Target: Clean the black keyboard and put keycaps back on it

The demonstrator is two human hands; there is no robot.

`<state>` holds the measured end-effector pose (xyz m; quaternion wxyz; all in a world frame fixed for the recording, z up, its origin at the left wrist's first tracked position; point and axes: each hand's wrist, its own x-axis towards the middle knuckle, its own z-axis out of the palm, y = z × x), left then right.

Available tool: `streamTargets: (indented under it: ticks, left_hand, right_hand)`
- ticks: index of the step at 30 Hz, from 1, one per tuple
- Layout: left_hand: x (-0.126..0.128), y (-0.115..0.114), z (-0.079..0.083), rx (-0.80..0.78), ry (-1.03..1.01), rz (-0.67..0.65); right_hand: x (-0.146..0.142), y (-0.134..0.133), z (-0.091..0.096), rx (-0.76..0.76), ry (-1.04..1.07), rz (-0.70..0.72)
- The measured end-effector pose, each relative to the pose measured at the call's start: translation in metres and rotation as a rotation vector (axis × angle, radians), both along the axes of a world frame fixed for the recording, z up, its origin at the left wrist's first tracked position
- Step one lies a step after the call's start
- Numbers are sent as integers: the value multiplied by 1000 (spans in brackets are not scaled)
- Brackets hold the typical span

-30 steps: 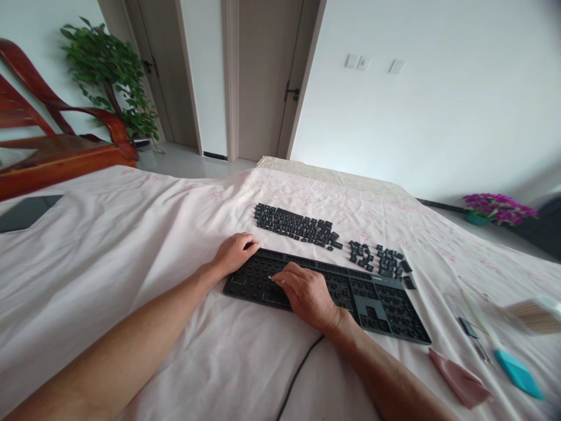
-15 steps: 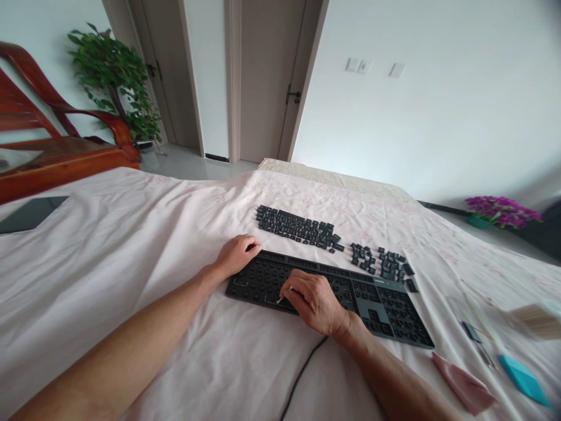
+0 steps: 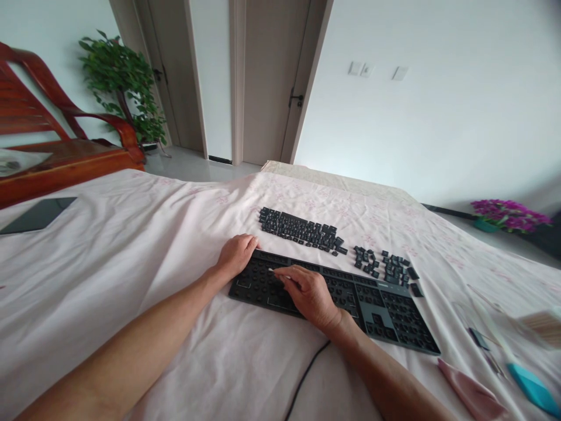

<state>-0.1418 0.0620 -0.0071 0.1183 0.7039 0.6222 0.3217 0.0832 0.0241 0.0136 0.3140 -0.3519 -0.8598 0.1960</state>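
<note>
As my right hand (image 3: 311,295) bends over the black keyboard (image 3: 348,297): a slim white-tipped stick (image 3: 271,271) is pinched between my thumb and fingers, its pale end pointing left.
Stick and key posts: the tip sits just past my fingertips, above the left half of the board; whether it touches a post I cannot tell.
Left hand: my left hand (image 3: 238,255) rests at the keyboard's far left corner, its fingers close together; whether they grip the edge I cannot tell.
Keyboard: it lies flat on the pale flowered sheet (image 3: 197,356), partly beneath my right hand, with bare key posts showing to either side.
Loose keycaps: one long block of black keycaps (image 3: 302,229) lies just beyond the far edge, with smaller clusters (image 3: 397,269) farther right.
Cable: a black cord (image 3: 304,377) runs toward me from beside my right wrist.
To my right: a pink cloth (image 3: 471,390) lies near the keyboard's corner, a bright blue piece (image 3: 534,389) beyond it.
To my left: a dark flat panel (image 3: 39,215) lies well apart from my arm.
</note>
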Motion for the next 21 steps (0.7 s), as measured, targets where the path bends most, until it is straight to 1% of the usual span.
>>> streamTargets:
  ticks: [5, 10, 12, 15, 21]
  left_hand:
    - [1, 1, -2, -21, 18, 53]
    - [2, 1, -3, -31, 41, 77]
    - [3, 1, -4, -28, 47, 81]
    - [2, 1, -5, -20, 55, 87]
    - [2, 1, -6, -20, 75, 94]
  right_hand:
    - [0, 0, 3, -32, 6, -5]
    - [-4, 1, 8, -162, 16, 23]
    - [-8, 1, 9, -185, 12, 24]
    - [-14, 4, 11, -137, -21, 10]
    - [-25, 11, 10, 35, -165, -96]
